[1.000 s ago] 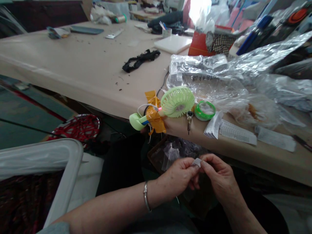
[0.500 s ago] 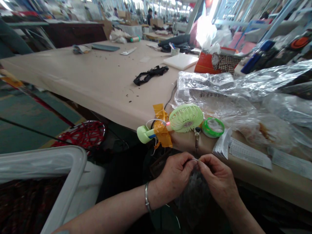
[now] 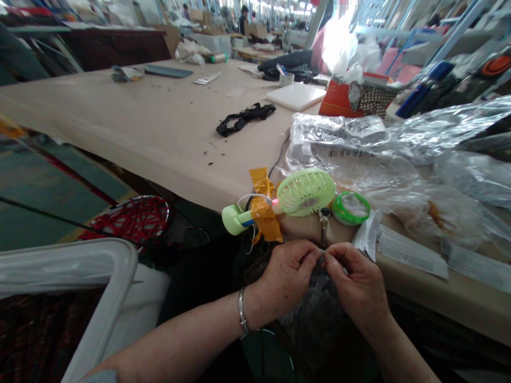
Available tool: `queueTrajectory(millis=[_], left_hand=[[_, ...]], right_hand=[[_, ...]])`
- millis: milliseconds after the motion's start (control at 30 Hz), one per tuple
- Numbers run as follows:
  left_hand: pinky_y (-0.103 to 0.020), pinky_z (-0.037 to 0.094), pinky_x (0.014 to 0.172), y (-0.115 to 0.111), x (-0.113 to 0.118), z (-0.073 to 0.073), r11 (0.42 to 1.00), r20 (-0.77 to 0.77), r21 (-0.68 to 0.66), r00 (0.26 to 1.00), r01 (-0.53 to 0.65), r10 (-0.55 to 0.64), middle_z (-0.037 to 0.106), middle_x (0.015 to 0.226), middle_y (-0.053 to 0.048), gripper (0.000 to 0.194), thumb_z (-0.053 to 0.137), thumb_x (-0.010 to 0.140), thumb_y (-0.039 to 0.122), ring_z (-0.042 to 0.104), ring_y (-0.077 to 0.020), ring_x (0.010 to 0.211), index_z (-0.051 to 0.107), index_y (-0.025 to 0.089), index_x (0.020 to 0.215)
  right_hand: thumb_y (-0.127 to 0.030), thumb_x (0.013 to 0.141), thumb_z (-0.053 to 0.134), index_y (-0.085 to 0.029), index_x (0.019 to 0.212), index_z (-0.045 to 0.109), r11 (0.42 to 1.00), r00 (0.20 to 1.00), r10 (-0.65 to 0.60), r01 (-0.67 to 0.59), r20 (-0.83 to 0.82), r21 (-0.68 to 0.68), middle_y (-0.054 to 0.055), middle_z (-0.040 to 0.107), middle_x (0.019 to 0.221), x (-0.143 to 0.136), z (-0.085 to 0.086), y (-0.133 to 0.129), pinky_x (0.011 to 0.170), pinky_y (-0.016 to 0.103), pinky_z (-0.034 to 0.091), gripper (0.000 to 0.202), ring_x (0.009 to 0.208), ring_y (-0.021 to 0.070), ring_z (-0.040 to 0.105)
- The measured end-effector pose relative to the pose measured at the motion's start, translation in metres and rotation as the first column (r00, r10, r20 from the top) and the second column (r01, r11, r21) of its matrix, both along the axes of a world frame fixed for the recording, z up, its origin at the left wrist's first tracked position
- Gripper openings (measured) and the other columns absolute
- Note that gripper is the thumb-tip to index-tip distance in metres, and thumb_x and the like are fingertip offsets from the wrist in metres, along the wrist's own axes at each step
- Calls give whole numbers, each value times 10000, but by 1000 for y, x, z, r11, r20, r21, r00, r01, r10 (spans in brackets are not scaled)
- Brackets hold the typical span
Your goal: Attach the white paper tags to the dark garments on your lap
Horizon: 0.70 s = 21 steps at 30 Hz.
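My left hand, with a silver bangle at the wrist, pinches a small pale piece too small to make out. Opposite it, my right hand has thumb and forefinger pressed together on the same piece, the fingertips of both hands nearly touching. Dark grey, thin material shows below and between the hands. Just beyond them, a green fan is fixed to the table edge with orange tape. A green-rimmed round container sits right of the fan.
Clear plastic bags and printed paper strips lie on the table at the right. A black strap-like piece lies farther back. At the lower left stand a white bin and a basket of red material.
Both hands have risen slightly, still pinched together. More of the grey material shows between them. The view has shifted a little.
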<state>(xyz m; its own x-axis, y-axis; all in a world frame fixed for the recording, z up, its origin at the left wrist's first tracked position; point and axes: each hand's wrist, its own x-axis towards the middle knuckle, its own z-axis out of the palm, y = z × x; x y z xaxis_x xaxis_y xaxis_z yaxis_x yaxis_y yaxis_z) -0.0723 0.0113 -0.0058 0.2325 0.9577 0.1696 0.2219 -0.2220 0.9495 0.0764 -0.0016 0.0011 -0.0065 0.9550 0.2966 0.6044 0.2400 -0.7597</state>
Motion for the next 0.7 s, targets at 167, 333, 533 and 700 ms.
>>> queueTrajectory(millis=[167, 333, 533, 700], left_hand=[[-169, 395, 613, 2, 0, 0, 1000, 2, -2, 1000, 5, -5, 639, 691, 24, 204, 494, 889, 187, 549, -76, 636, 643, 161, 752], [-182, 403, 621, 3, -1, 2, 1000, -22, -14, 1000, 2, -3, 648, 694, 23, 214, 497, 889, 216, 552, -87, 633, 646, 172, 741], [-181, 390, 605, 8, 1, 2, 1000, 2, -31, 1000, 4, -4, 615, 652, 27, 230, 487, 880, 192, 535, -86, 624, 642, 168, 712], [-178, 385, 596, 3, 1, 7, 998, 33, -66, 999, 21, -19, 615, 652, 25, 222, 490, 872, 185, 527, -81, 612, 637, 159, 707]], right_hand=[[-232, 840, 543, -205, 733, 581, 1000, 1000, -7, 7, 1, -6, -42, 576, 620, 0, -1, 1, 567, 194, 433, 117, 569, 96, 543], [-249, 852, 539, -208, 744, 579, 1000, 1000, -10, 9, -17, -29, -32, 583, 635, 0, -3, 2, 590, 210, 441, 122, 596, 109, 554], [-276, 861, 538, -205, 767, 586, 998, 997, -24, 20, -71, -52, -27, 597, 633, 1, -4, 4, 566, 210, 446, 127, 584, 112, 568], [-301, 863, 559, -204, 772, 612, 998, 997, -23, 19, -74, -64, -18, 627, 645, 1, -3, -6, 581, 206, 469, 143, 608, 121, 597]])
